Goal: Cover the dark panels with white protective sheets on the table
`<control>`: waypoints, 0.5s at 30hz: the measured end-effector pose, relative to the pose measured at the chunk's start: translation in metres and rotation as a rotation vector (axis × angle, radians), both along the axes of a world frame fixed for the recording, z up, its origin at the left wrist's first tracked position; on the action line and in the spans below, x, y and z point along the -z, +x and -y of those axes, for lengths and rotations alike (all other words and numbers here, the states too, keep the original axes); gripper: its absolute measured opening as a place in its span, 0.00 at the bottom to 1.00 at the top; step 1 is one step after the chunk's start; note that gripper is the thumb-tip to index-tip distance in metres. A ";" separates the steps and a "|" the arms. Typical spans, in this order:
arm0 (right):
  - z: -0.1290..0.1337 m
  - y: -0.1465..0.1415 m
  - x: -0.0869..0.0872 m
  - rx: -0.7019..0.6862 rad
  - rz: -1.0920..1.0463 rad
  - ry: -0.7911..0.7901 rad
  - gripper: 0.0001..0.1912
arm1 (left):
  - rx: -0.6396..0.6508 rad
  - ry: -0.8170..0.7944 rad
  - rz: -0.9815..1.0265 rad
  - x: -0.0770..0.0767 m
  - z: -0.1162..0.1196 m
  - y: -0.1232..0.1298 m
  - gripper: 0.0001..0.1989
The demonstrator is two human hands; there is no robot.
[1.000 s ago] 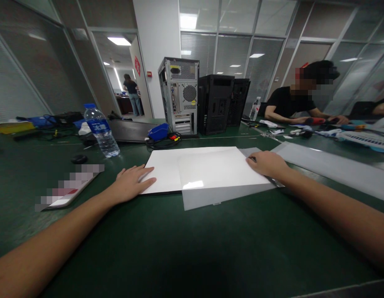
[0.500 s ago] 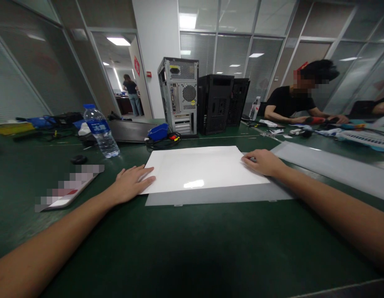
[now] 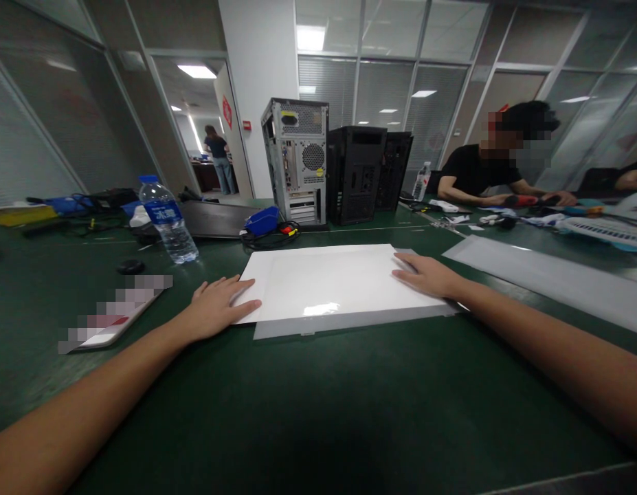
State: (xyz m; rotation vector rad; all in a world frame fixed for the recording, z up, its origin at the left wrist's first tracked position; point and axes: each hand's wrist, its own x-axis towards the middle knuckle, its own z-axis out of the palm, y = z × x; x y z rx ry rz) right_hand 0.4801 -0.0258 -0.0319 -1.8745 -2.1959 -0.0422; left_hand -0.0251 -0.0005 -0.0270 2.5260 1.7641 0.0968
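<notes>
A glossy white sheet (image 3: 323, 282) lies flat on the green table (image 3: 318, 405). Beneath it, a translucent grey sheet (image 3: 297, 328) shows along the near edge and at the far right corner. My left hand (image 3: 215, 306) rests at the white sheet's left edge, fingers spread, thumb and index on its surface. At the right edge lies my right hand (image 3: 426, 275), thumb and index apart on the white sheet, its other fingers hidden. Neither hand grips anything that shows.
A water bottle (image 3: 168, 218), a black round object (image 3: 130, 266) and a partly blurred white object (image 3: 112, 323) are on the left. Computer cases (image 3: 302, 158) stand behind. Another translucent sheet (image 3: 550, 275) lies right. A person (image 3: 483, 172) sits at the far right.
The grey sheet has shifted away from me and turned slightly, so less shows at the near edge. My right hand has moved slightly left and its thumb and index have parted.
</notes>
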 end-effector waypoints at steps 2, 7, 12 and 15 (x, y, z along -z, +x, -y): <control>0.001 0.002 -0.003 0.017 -0.018 0.016 0.38 | 0.000 0.002 -0.007 -0.001 0.001 0.001 0.43; 0.004 0.011 -0.016 0.169 0.009 0.155 0.30 | 0.000 -0.023 -0.003 -0.003 0.002 0.001 0.42; 0.009 0.012 -0.022 0.165 0.161 0.156 0.26 | 0.007 -0.020 0.028 -0.002 0.002 -0.001 0.42; 0.009 0.008 -0.022 0.112 0.189 0.117 0.27 | 0.001 -0.027 0.034 -0.002 0.002 0.000 0.43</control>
